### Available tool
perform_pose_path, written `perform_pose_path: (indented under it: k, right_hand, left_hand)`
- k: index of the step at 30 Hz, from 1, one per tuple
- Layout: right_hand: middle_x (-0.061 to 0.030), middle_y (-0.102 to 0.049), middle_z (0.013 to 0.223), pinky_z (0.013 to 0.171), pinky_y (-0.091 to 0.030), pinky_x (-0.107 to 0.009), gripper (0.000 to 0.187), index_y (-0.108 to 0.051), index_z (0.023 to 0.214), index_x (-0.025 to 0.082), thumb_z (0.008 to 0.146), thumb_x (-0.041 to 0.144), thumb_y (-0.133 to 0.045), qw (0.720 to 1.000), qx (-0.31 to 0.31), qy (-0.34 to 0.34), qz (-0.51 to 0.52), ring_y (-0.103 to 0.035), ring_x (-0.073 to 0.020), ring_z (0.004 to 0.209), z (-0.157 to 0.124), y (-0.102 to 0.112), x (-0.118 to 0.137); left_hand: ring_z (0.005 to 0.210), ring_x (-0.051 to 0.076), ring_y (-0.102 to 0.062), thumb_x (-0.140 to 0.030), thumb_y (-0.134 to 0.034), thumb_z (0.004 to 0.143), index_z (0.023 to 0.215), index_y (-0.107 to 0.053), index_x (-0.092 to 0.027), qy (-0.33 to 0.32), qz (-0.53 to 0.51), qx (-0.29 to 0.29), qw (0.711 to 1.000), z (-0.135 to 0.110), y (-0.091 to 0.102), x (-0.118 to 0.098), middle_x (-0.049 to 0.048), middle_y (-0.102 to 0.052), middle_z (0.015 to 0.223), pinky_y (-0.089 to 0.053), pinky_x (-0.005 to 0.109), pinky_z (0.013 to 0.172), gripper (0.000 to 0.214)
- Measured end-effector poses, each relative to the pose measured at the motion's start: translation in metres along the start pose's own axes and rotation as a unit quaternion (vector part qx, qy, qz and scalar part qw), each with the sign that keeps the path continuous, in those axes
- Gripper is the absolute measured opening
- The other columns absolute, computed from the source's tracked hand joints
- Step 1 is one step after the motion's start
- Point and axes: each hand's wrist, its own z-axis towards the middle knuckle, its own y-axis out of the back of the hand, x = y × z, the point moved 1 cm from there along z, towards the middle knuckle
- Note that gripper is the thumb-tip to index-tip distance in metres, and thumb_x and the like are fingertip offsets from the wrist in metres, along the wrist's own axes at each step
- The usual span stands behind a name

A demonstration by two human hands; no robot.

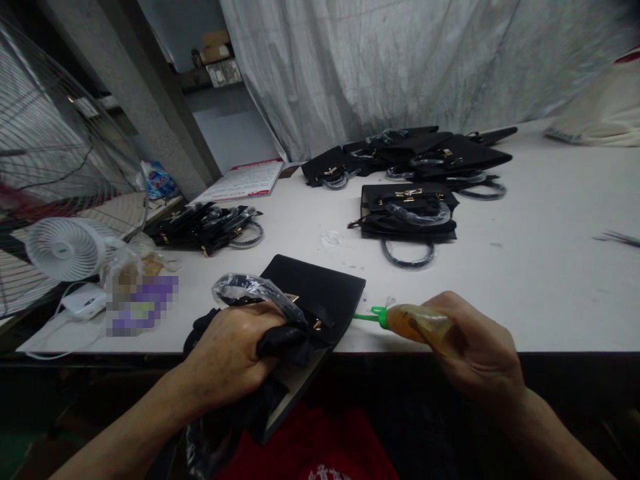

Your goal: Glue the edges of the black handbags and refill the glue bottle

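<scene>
My left hand (237, 347) is closed around a black handbag (315, 283), which is tilted over the table's front edge. Clear plastic wraps the bag's handle, and gold-coloured hardware shows beside my fingers. In my right hand (480, 353) is a squeeze bottle (420, 325) of amber liquid with a green cap and a thin green nozzle. The nozzle points left, its tip at the bag's right edge; whether it touches cannot be made out. Behind them another black handbag (407, 213) lies on the table with its wrapped handles outward.
More black handbags (425, 153) are heaped at the back of the white table (550, 267). Black pieces with wrapped handles (210, 227) lie at left, near a small white fan (65, 248) and a white box with a cable (84, 303). Tweezers (620, 238) lie far right.
</scene>
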Motion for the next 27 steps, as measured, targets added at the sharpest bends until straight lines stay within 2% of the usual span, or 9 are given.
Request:
perform_pose_path:
  k: [4,8,10,13,15,19,23,27]
  right_hand:
    - [-0.0030,-0.066,0.082,0.053,-0.048,-0.024,0.012,-0.061,0.102,0.023,0.091,0.017,-0.060,0.997,0.029,0.058,-0.035,-0.064,-0.0146,0.064,0.003,-0.001,0.004]
    - [-0.0040,-0.068,0.085,0.054,-0.050,-0.025,0.018,-0.060,0.106,0.024,0.090,0.017,-0.062,0.996,0.016,0.075,-0.040,-0.065,-0.0160,0.066,0.004,-0.001,0.006]
    - [-0.0039,-0.067,0.084,0.053,-0.050,-0.025,0.016,-0.061,0.104,0.023,0.090,0.017,-0.062,0.995,0.008,0.086,-0.044,-0.065,-0.0158,0.064,0.005,-0.001,0.007]
    - [-0.0035,-0.066,0.081,0.050,-0.048,-0.022,0.013,-0.061,0.104,0.021,0.092,0.017,-0.059,0.992,0.039,0.116,-0.040,-0.064,-0.0135,0.062,0.008,0.001,0.009]
    - [-0.0040,-0.066,0.083,0.051,-0.048,-0.022,0.014,-0.060,0.106,0.019,0.093,0.016,-0.057,0.990,0.058,0.124,-0.040,-0.064,-0.0129,0.063,0.009,0.002,0.011]
    - [-0.0059,-0.066,0.086,0.054,-0.050,-0.023,0.014,-0.059,0.107,0.018,0.094,0.015,-0.057,0.989,0.040,0.137,-0.047,-0.065,-0.0139,0.067,0.012,0.005,0.013]
    - [-0.0057,-0.065,0.084,0.052,-0.049,-0.022,0.015,-0.060,0.108,0.017,0.094,0.014,-0.055,0.985,0.066,0.150,-0.056,-0.064,-0.0132,0.064,0.012,0.003,0.013]
    - [-0.0066,-0.066,0.086,0.055,-0.050,-0.023,0.013,-0.060,0.106,0.017,0.093,0.015,-0.058,0.987,0.047,0.147,-0.054,-0.065,-0.0145,0.068,0.013,0.001,0.011]
  left_hand:
    - [0.077,0.022,-0.071,-0.013,-0.049,0.072,0.073,-0.065,-0.021,-0.001,0.016,0.001,1.000,0.001,0.002,-0.001,0.0032,-0.074,0.078,-0.052,0.032,0.066,0.018]
    - [0.071,0.020,-0.070,-0.013,-0.049,0.072,0.075,-0.066,-0.020,0.005,0.019,0.007,1.000,0.002,0.002,-0.002,0.0029,-0.075,0.079,-0.050,0.030,0.064,0.019]
    - [0.075,0.021,-0.071,-0.014,-0.049,0.073,0.075,-0.066,-0.020,0.007,0.021,0.009,1.000,0.002,0.001,-0.001,0.0036,-0.076,0.084,-0.050,0.031,0.065,0.018]
    - [0.078,0.023,-0.073,-0.016,-0.050,0.074,0.074,-0.065,-0.020,0.011,0.028,0.012,0.999,0.003,0.000,0.000,0.0042,-0.077,0.085,-0.051,0.032,0.066,0.016]
    - [0.079,0.023,-0.073,-0.016,-0.050,0.074,0.074,-0.066,-0.020,0.014,0.028,0.012,0.999,0.003,0.000,0.001,0.0040,-0.077,0.085,-0.051,0.032,0.066,0.016]
    - [0.084,0.023,-0.074,-0.015,-0.051,0.074,0.076,-0.067,-0.020,0.012,0.017,0.011,1.000,0.002,0.000,0.001,0.0037,-0.078,0.089,-0.051,0.032,0.069,0.016]
    - [0.081,0.022,-0.073,-0.014,-0.050,0.073,0.075,-0.066,-0.020,0.007,0.020,0.007,1.000,0.001,0.000,0.001,0.0035,-0.077,0.088,-0.050,0.031,0.067,0.017]
    - [0.076,0.021,-0.072,-0.014,-0.050,0.075,0.075,-0.066,-0.020,0.005,0.023,0.003,1.000,0.002,0.000,0.001,0.0035,-0.077,0.085,-0.049,0.030,0.065,0.017]
